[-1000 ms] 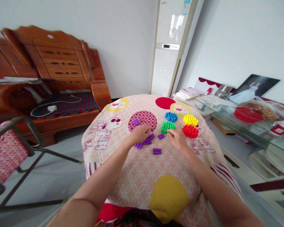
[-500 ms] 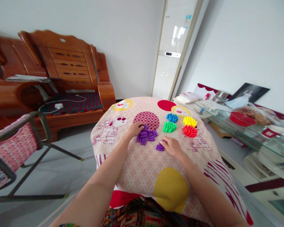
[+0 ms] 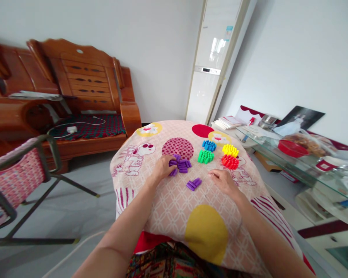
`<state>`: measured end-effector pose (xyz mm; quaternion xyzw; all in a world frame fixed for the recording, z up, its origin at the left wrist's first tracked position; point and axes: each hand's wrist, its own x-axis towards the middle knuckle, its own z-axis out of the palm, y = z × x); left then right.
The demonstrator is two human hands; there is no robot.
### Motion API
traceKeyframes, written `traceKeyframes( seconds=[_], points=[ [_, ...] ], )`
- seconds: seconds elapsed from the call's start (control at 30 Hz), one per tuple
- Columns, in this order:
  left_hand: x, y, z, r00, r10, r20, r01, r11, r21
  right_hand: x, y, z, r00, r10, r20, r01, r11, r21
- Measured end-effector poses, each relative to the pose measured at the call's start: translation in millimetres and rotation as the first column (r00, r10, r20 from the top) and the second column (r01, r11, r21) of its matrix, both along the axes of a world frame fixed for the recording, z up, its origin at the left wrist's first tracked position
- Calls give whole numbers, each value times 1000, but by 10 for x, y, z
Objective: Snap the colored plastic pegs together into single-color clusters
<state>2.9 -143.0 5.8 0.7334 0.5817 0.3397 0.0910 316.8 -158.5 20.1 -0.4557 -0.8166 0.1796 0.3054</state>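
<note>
My left hand is at the left edge of a loose heap of short purple rods, its fingers bent round a purple rod. My right hand is just above the cloth, right of a small purple group of several rods, not touching it. Its thumb and fingers are pressed together, and no rod shows in them. Beyond it are neat bunches of similar small pieces: blue, green, yellow and red.
Everything lies on a round table with a patterned tablecloth. A glass-topped cabinet with a red bowl and papers stands at the right. On the left are a folding chair and a wooden sofa.
My right hand has moved right, off the small purple group, which now shows fully. My left hand has shifted down slightly along the heap's left side. The view has tilted slightly.
</note>
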Motion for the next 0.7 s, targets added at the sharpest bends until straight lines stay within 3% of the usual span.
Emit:
traceKeyframes(
  seconds=[0.13,0.27,0.4,0.53,0.7],
  points=[
    [117,-87,80,996,11,89,-14,999,33,28,96,-135,979,-89,-186,83,996,-40],
    [498,-117,164,983,-129,131,131,991,-6,-74,28,-246,958,-82,-276,71,996,-49],
    [977,-59,105,959,-261,110,266,964,-29,-212,-52,-232,948,-9,-319,0,1000,-27],
    [1261,-37,-71,926,-361,114,362,932,14,-219,-37,-228,975,-12,-224,13,1000,3],
    [1284,-75,-236,895,-392,212,395,918,29,-131,13,-269,996,-84,6,83,993,86]
  ],
)
